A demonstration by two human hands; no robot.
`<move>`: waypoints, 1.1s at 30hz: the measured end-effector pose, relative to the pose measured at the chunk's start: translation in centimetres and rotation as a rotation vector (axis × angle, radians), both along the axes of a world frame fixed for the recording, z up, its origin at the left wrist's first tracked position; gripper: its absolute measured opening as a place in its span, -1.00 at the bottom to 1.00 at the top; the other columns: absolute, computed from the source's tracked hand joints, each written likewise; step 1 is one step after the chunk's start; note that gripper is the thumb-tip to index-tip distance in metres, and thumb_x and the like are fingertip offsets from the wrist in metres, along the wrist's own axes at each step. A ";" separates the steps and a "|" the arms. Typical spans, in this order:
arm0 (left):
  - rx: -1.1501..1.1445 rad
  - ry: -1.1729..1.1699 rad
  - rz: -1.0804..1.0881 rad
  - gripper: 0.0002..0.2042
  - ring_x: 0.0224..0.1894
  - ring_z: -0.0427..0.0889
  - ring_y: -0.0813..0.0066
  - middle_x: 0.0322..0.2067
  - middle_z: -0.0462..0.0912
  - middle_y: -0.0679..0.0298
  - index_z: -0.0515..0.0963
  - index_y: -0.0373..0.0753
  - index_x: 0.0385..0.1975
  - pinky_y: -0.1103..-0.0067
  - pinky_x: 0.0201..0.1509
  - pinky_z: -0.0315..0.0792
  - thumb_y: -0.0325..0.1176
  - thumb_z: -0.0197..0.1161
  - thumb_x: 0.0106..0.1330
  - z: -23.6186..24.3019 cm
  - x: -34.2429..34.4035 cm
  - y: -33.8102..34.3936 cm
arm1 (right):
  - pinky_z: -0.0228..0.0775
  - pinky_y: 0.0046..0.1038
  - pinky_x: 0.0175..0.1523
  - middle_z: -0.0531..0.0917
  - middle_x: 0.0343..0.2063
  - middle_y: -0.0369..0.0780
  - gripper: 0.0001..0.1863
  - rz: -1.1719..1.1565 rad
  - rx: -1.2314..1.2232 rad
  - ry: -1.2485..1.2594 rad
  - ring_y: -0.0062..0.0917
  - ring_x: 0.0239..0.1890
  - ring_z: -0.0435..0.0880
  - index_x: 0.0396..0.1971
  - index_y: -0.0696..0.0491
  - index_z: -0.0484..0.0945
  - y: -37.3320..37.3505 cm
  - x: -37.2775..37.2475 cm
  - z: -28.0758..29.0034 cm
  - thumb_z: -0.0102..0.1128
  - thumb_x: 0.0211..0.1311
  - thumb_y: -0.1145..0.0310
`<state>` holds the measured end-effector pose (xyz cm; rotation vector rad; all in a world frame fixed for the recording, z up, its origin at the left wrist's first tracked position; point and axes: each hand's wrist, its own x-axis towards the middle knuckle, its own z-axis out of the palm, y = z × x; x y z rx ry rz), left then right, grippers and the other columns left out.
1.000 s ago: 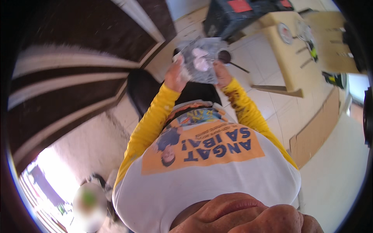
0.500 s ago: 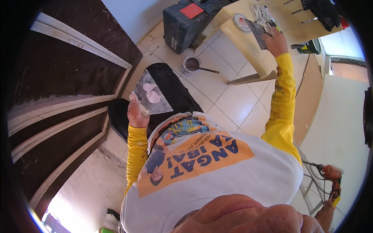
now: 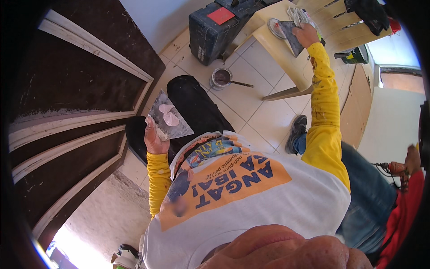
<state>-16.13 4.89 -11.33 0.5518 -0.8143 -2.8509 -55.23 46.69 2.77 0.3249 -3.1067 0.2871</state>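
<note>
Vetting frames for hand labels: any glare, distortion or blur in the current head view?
Head view: glare washes out the lower left, beside the rough wall; head view: fisheye bends edges near the rim, as on the tan board, and the corners go black; head view: a round patch of the shirt print is blurred, while left hand, right hand and pink paste look fairly sharp.

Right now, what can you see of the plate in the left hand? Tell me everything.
The plate is thin, flat and straight-edged, gray and metallic-looking, with whitish smears. Lumpy pink paste sits near its middle. The left hand holds it face up at the near edge, where pale residue clings. It overlaps a black-clad leg in view; whether they touch is unclear.
</note>
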 end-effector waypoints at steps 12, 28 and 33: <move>0.025 0.014 0.012 -0.55 0.19 0.45 0.26 0.14 0.49 0.22 0.37 -0.17 0.18 0.29 0.32 0.25 -0.07 0.05 0.39 -0.8 0.4 -0.2 | 0.38 -0.16 -0.02 0.60 -0.32 0.16 -0.57 0.072 0.002 0.096 0.06 -0.20 0.56 -0.38 0.21 0.60 0.8 -1.8 -1.7 0.08 0.00 0.10; 0.112 0.031 -0.009 -0.55 0.18 0.45 0.27 0.13 0.50 0.25 0.37 -0.19 0.17 0.33 0.32 0.24 -0.05 0.03 0.41 1.4 -2.0 1.2 | 0.43 -0.29 0.00 0.65 -0.23 0.05 -0.54 0.143 -0.146 0.153 -0.05 -0.15 0.61 -0.11 0.15 0.59 2.0 2.3 0.2 0.15 0.08 0.13; 0.210 0.168 -0.111 -0.57 0.25 0.38 0.28 0.18 0.44 0.19 0.31 -0.25 0.22 0.33 0.37 0.19 -0.15 -0.08 0.47 3.6 -6.0 2.5 | 0.44 -0.37 -0.03 0.68 -0.30 -0.05 -0.65 0.297 -0.384 0.130 -0.15 -0.24 0.63 -0.11 0.17 0.59 -4.1 11.4 5.0 0.25 0.07 0.38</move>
